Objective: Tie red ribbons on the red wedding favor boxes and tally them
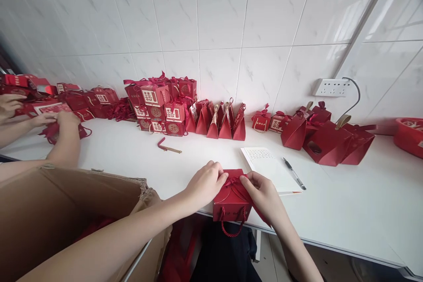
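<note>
A red gift box point(231, 211) with a twisted red cord handle sits at the table's front edge, partly over it. Across its top runs a dark red ribbon point(235, 180), gathered into a knot or bow. My left hand point(206, 183) pinches the ribbon from the left side. From the right, my right hand point(262, 191) has its thumb and fingers closed on the ribbon's other side, and a loose ribbon tail hangs below it. The fingertips partly cover the knot.
A cardboard box point(99, 189) stands at my left. Stacked red gift boxes point(155, 105) and upright red bags point(218, 121) line the wall. A notebook point(267, 167) and pen point(294, 172) lie behind my right hand. At far left, another person's hands point(59, 119) handle red boxes.
</note>
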Motion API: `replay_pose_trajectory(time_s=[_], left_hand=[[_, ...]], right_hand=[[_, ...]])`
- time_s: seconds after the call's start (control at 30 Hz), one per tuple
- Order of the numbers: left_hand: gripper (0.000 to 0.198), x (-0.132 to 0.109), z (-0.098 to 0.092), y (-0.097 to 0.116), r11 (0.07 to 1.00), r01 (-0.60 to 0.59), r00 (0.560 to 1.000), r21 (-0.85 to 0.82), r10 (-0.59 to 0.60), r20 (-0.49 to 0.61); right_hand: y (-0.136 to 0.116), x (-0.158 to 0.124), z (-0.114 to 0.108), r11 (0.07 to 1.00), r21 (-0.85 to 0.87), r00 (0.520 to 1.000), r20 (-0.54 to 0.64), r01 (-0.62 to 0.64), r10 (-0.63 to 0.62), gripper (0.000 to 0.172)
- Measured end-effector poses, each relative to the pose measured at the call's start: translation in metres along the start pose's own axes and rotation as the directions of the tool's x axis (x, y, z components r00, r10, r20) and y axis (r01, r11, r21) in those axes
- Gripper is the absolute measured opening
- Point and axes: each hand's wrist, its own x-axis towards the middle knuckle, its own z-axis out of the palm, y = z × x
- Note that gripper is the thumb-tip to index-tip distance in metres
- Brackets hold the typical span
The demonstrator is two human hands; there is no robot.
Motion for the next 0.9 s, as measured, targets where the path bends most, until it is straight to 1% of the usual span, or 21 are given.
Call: replay_pose_trajectory(time_s=[0.1,0.2,0.3,0.4,0.6,0.77,0.9], left_hand=[[0.019,-0.002,0.003,0.000,1.000,0.014,0.999,-0.012,-0.015,-0.031],[0.020,-0.005,0.003,0.000,0.997,0.055,0.998,-0.052,-0.057,-0.038],[0.021,-0.010,0.003,0.001,0.992,0.093,0.994,-0.090,-0.097,-0.044],[0.020,-0.014,0.005,0.001,0.983,0.125,0.989,-0.137,-0.134,-0.060],[0.019,-0.014,0.013,-0.002,0.960,0.166,0.978,-0.225,-0.190,-0.087],[0.019,-0.013,0.016,-0.003,0.951,0.173,0.974,-0.257,-0.205,-0.102],[0.018,-0.014,0.018,-0.002,0.935,0.197,0.964,-0.295,-0.240,-0.114]], right_hand=[[0.005,-0.001,0.000,0.995,0.101,1.000,0.020,0.003,-0.005,0.039],[0.009,-0.001,-0.002,0.973,0.228,0.997,0.079,-0.034,0.017,0.040],[0.010,0.001,-0.003,0.921,0.374,0.986,0.156,-0.110,0.054,0.040],[0.010,0.003,-0.004,0.863,0.475,0.975,0.206,-0.175,0.085,0.039],[0.015,0.004,-0.007,0.796,0.559,0.959,0.268,-0.231,0.090,0.033],[0.016,0.004,-0.010,0.719,0.641,0.951,0.294,-0.269,0.094,0.030],[0.018,0.004,-0.011,0.707,0.653,0.951,0.295,-0.272,0.093,0.031]])
